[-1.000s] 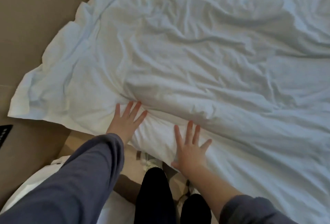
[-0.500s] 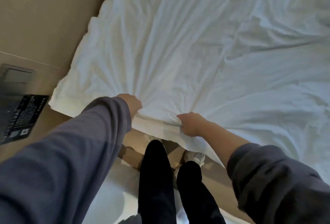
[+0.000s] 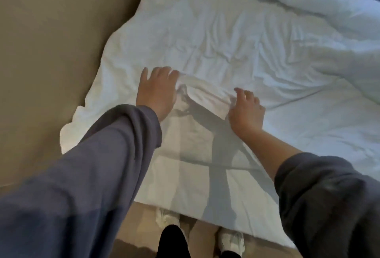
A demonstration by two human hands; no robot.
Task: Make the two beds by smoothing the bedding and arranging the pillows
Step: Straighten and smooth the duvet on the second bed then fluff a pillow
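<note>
I'm pressing the left hand (image 3: pixel 156 91), fingers spread, onto the duvet (image 3: pixel 226 41) where it's bunching near its close edge, flattening it; right hand (image 3: pixel 245 109) is curling alongside, can't tell if pinching

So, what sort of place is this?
Probably a bedroom, perhaps a hotel room: a wide bed with rumpled white bedding, a thick duvet bunched at its far side, and beige floor beside it.
</note>
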